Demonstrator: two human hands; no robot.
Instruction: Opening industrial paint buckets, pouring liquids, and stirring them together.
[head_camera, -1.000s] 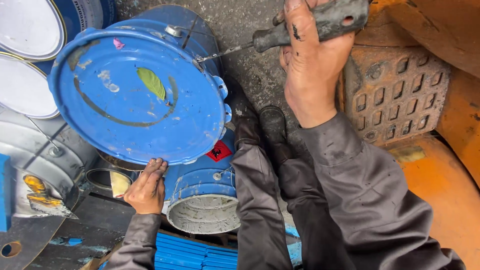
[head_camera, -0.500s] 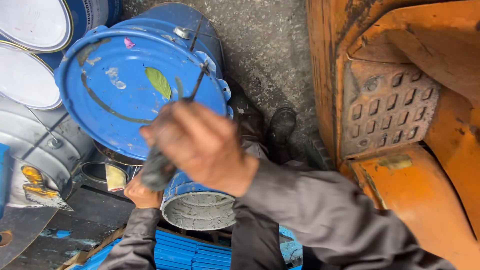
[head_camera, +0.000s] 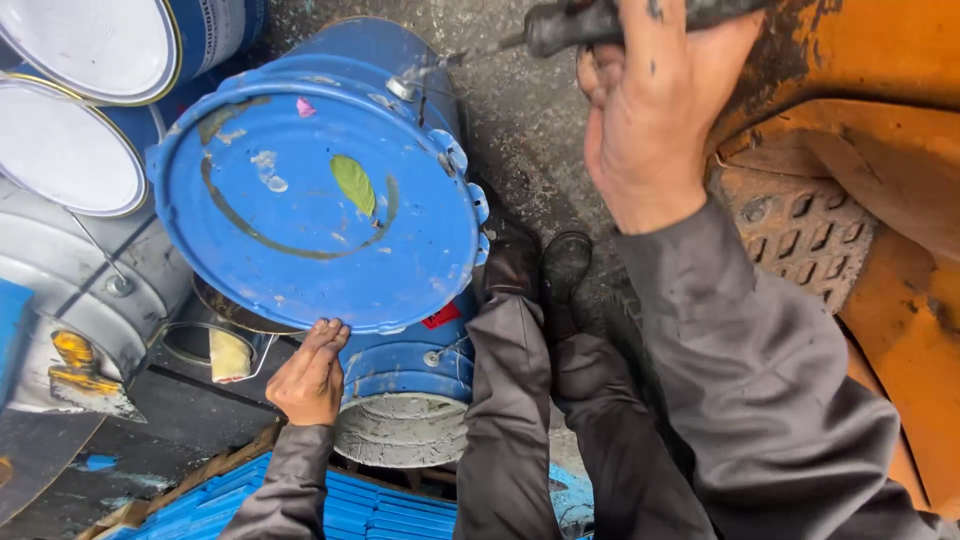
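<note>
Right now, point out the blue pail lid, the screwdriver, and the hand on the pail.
blue pail lid (head_camera: 300, 200), head view, bare flat top.
screwdriver (head_camera: 575, 25), head view, dark handle.
left hand (head_camera: 310, 375), head view, back of hand.

Blue drum-shaped pail (head_camera: 400, 360), lying on its side; rim just right of the left hand (head_camera: 310, 378). Blue round lid (head_camera: 320, 205), smeared, green leaf stuck on, directly above that hand and touching its fingertips.

Small red diamond label (head_camera: 441, 316) on the pail wall, right of the left hand, under the lid edge.

Two white-lidded cans (head_camera: 70, 150), blue sides, well up-left of the left hand.

Grey metal pail (head_camera: 80, 290), left of it.
</note>
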